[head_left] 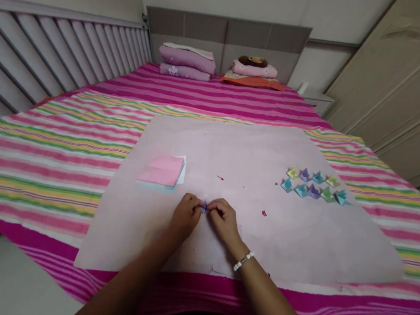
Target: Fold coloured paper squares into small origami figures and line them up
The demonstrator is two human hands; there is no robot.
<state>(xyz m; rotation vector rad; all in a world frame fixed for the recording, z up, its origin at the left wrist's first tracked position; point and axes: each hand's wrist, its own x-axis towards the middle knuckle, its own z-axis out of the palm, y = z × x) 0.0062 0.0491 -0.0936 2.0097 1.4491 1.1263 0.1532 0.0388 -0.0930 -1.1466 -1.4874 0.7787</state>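
Both our hands pinch one small purple paper piece point(203, 207) on the pale sheet point(233, 150).

Our left hand point(185, 216) and right hand point(223, 219) meet at the sheet's near middle, fingertips closed on the paper from either side. A pink paper stack point(162, 171) lies just to the left; folded paper shapes point(315, 185) sit in rows well to the right.

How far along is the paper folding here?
Done: nine small folded shapes lie in two rows on the right of the mat. In hand: left hand and right hand pinch a purple piece. Left: a stack of sheets.
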